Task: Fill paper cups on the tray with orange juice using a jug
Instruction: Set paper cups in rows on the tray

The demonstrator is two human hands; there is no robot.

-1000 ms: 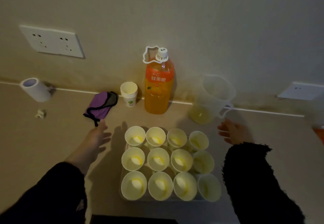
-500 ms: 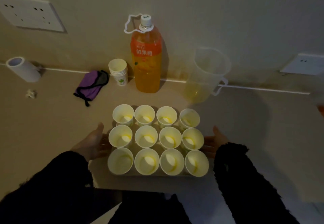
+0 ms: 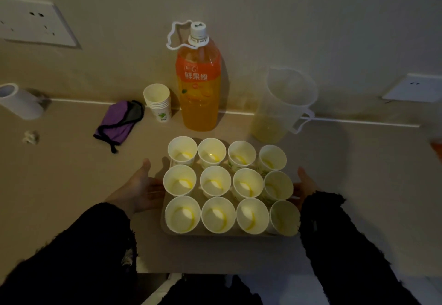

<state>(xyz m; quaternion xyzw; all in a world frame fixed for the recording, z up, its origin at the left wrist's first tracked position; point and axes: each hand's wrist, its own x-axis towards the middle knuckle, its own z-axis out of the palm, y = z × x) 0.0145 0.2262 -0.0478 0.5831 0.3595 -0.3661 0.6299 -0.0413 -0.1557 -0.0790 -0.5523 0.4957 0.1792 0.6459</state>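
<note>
Both hands had drawn back from beyond the tray (image 3: 215, 235) to flank it. Left hand (image 3: 141, 190) lay at the tray's left edge, fingers straight, gripping nothing. Right hand (image 3: 305, 184) was at the right edge, fingers hidden behind cups, so its grip was unreadable. Twelve paper cups (image 3: 215, 181) stood on the tray, each with a shallow pool of juice. Jug (image 3: 284, 111) stood behind the tray's right corner, juice low, unheld. Judged: all cups started, none full.

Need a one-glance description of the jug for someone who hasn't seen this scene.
Find the tall orange juice bottle standing against the wall. Just right of it, behind the tray, stands the jug: clear plastic, handle on its right, a little pale juice at the bottom.
</note>
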